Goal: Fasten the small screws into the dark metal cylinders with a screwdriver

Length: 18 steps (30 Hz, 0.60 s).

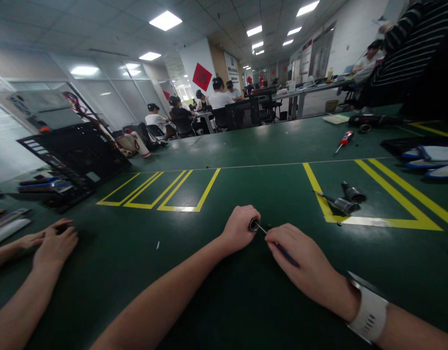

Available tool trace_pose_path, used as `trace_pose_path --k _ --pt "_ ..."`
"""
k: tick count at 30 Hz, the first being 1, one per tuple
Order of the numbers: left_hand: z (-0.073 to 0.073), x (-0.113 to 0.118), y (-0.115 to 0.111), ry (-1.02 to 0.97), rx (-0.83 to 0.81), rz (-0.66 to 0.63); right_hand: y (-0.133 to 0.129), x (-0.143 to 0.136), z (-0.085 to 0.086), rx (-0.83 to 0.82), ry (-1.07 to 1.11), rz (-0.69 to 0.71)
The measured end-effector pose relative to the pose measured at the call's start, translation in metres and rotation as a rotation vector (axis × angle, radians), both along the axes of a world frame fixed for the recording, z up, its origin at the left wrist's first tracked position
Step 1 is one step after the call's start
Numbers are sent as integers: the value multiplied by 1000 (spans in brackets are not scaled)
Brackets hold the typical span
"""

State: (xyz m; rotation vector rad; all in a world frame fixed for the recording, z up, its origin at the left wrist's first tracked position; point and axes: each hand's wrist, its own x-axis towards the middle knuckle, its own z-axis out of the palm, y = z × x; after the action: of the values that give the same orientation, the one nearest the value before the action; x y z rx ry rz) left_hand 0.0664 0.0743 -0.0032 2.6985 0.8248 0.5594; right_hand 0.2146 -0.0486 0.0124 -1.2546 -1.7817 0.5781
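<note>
My left hand is wrapped around a dark cylindrical part, whose round, ring-like end faces my right hand. Between the fingers of my right hand is a slim screwdriver-like tool with a dark handle and a thin metal shaft. Its tip meets the ring end of the part; how far it reaches inside I cannot tell. A tiny dark piece lies on the green table just beyond the shaft. Two dark metal cylindrical parts rest within the yellow-taped area on the right.
A red-handled screwdriver lies farther back, left of blue-and-white gloves. A co-worker's hands are at the left. Beyond them stands a black open-framed case. Yellow tape marks the green tabletop.
</note>
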Motion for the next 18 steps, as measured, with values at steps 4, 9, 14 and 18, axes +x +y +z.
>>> trace_pose_path --k 4,9,14,18 --pt "0 0 -1 8 18 -19 -2 -2 2 44 -124 -4" --pt "2 -1 -2 19 19 -35 1 2 4 -120 169 -105" --pt "2 -1 -1 -17 -1 -25 9 7 1 -414 523 -125" --pt "0 -1 0 -67 -21 3 12 7 -3 -529 803 -108"
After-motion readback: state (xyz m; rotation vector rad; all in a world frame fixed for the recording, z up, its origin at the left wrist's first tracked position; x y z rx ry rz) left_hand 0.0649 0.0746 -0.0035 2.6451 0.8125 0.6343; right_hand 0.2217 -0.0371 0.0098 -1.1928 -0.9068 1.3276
